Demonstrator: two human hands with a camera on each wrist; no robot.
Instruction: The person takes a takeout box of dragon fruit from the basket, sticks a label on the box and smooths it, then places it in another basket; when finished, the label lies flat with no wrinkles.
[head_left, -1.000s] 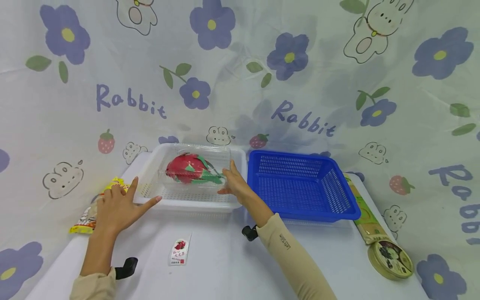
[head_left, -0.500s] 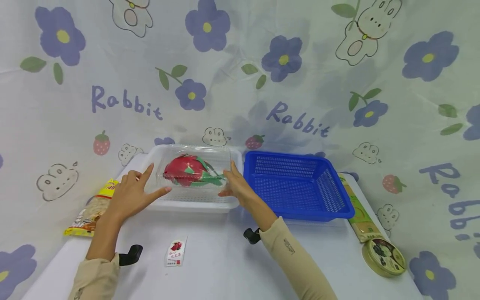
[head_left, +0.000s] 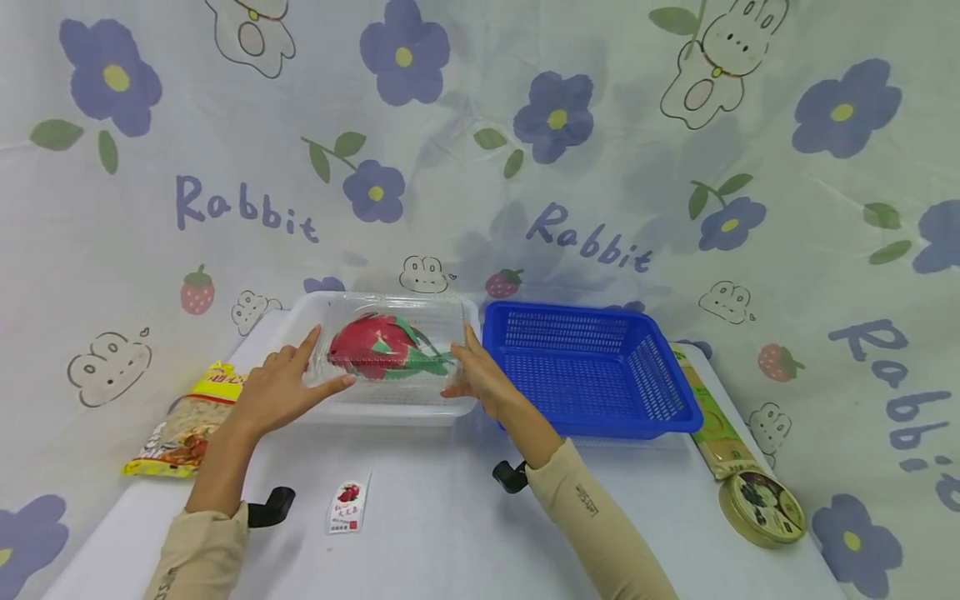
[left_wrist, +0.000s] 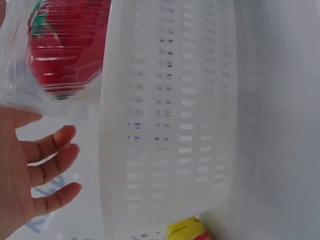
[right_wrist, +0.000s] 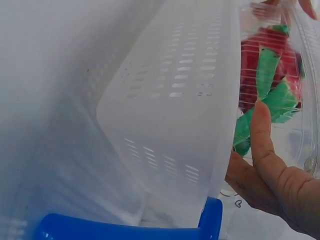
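Note:
A clear plastic clamshell box [head_left: 390,346] with a red and green dragon fruit [head_left: 372,345] inside sits in a white perforated basket [head_left: 375,407]. My left hand [head_left: 285,385] touches the box's left end, index finger straight up along it and thumb at its front corner. My right hand [head_left: 480,377] lies flat against the box's right end with straight fingers. In the left wrist view the box [left_wrist: 60,50] is just above my relaxed fingers [left_wrist: 50,170], next to the basket wall [left_wrist: 170,125]. In the right wrist view my thumb [right_wrist: 262,135] lies on the box [right_wrist: 270,65].
A blue perforated basket [head_left: 592,367] stands right of the white one. A yellow snack bag [head_left: 183,421] lies at the left. A small sachet [head_left: 347,506] lies near the front. A long green box [head_left: 712,417] and a round tin [head_left: 761,508] are at the right.
My left hand has moved from the white basket's front left corner up to the clear box's left end. My right hand has stayed at the box's right end.

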